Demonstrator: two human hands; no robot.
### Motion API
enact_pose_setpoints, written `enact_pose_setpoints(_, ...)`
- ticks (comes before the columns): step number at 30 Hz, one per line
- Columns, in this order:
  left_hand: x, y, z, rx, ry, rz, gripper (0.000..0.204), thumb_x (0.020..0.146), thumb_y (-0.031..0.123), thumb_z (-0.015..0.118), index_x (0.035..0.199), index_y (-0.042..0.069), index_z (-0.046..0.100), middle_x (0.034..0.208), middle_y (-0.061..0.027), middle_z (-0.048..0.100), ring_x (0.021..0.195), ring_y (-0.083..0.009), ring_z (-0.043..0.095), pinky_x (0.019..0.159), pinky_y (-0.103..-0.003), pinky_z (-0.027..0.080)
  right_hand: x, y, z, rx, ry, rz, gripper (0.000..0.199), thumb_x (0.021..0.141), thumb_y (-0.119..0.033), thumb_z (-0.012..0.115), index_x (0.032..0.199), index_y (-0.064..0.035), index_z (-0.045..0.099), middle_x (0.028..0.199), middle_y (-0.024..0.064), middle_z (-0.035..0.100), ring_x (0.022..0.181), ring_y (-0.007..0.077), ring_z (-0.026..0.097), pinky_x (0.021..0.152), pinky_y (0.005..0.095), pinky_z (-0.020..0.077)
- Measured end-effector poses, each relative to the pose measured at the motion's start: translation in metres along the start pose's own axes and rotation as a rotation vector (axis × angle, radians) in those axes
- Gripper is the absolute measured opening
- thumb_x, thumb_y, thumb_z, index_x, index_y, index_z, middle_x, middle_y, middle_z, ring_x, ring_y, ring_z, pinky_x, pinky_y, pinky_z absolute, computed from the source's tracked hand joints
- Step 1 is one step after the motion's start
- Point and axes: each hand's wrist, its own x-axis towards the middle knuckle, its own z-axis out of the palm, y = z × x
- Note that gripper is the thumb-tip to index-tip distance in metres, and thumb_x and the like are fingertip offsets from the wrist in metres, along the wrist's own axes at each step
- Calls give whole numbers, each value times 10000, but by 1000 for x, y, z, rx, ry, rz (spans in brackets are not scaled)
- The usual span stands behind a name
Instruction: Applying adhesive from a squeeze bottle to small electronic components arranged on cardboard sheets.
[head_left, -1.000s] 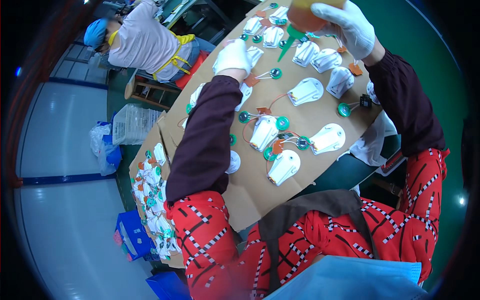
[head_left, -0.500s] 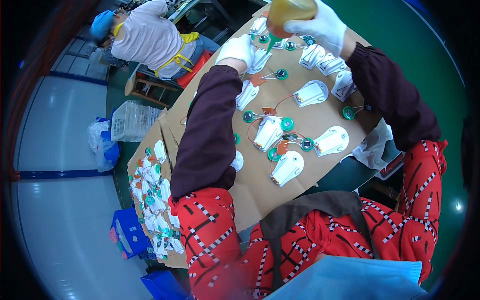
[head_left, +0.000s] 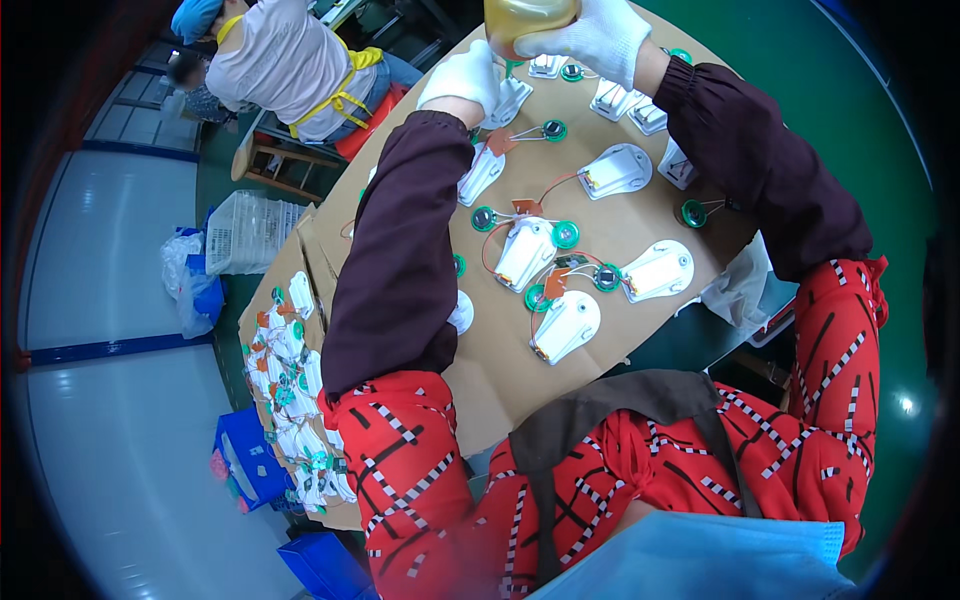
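Note:
My right hand [head_left: 592, 42], in a white glove, is wrapped round a squeeze bottle [head_left: 528, 20] of amber liquid at the far end of the cardboard-covered table [head_left: 500, 385]. The bottle's upper part is cut off by the picture's edge. Close to its left, my gloved left hand [head_left: 466, 82] is closed, its fingertips mostly hidden; what they hold cannot be made out. A white plastic housing [head_left: 510, 102] lies just beside that hand. Nearer to me are more white housings [head_left: 615, 172], with orange boards [head_left: 500, 141] and round green-rimmed parts [head_left: 554, 130] on wires.
A pile of similar wired housings [head_left: 290, 385] covers cardboard at the left. Beyond it stand a clear plastic crate [head_left: 250, 232] and blue bins [head_left: 250, 455]. A person in a yellow apron [head_left: 300, 70] sits at the far left. A white plastic bag [head_left: 737, 292] hangs by the table's right edge.
My right hand has carried the bottle leftward, closer to my left hand. The bottle's green nozzle, plain before, is now largely hidden. The whole view has shifted slightly.

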Motion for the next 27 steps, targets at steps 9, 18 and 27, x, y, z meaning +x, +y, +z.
enact_pose_setpoints(9, -7, 3, 5, 1, -48, 83, 587, 804, 399, 648, 1258, 51, 519, 1076, -220, 655, 1007, -338, 640, 897, -386, 497, -3, -8, -2, -265, -28, 75, 521, 634, -315, 830, 1061, -72, 654, 1012, 124, 679, 931, 249, 646, 850, 355, 502)
enact_pose_setpoints(18, -9, 8, 5, 8, -75, 49, 599, 804, 399, 652, 1269, 41, 533, 1084, -202, 658, 1015, -335, 637, 903, -387, 494, -13, 0, -6, 32, 43, 2, 497, 631, -219, 840, 1063, -67, 647, 1000, 95, 679, 924, 207, 642, 854, 332, 502)
enact_pose_setpoints(27, -12, 13, 6, 47, -63, 44, 598, 801, 408, 650, 1253, 29, 545, 1085, -209, 658, 1023, -335, 634, 898, -379, 499, -31, 9, -17, 26, 79, 91, 677, 607, -190, 879, 1178, -47, 545, 1114, 86, 632, 1026, 175, 597, 915, 332, 478)
